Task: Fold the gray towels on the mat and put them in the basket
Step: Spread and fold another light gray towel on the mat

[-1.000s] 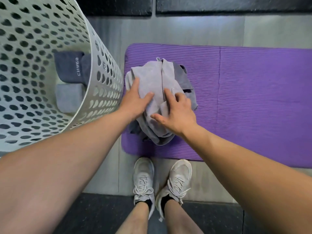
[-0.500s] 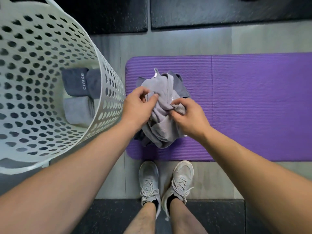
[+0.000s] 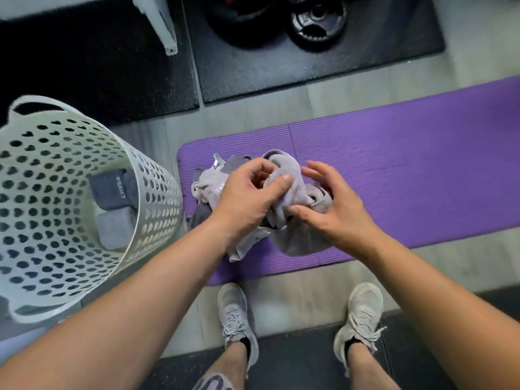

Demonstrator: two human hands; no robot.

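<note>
A crumpled pile of gray towels (image 3: 295, 237) lies on the left end of the purple mat (image 3: 408, 175). My left hand (image 3: 247, 198) is pinching a fold of a light gray towel (image 3: 284, 164) at the top of the pile. My right hand (image 3: 334, 209) rests on the pile's right side, thumb pressed under the fabric, fingers spread. To the left stands the white perforated basket (image 3: 157, 198). Inside it lie a folded dark gray towel (image 3: 112, 190) with lettering and a folded lighter gray towel (image 3: 112, 229).
Black rubber floor tiles (image 3: 295, 68) lie beyond the mat, with weight plates (image 3: 318, 21) on them. A white frame leg (image 3: 160, 26) stands at the top left. My two feet in gray sneakers (image 3: 233, 313) stand just in front of the mat's near edge.
The view has pulled back and tilted up, showing the weight plates. My right hand has let go of its fist grip and spread over the pile. My feet stand wider apart.
</note>
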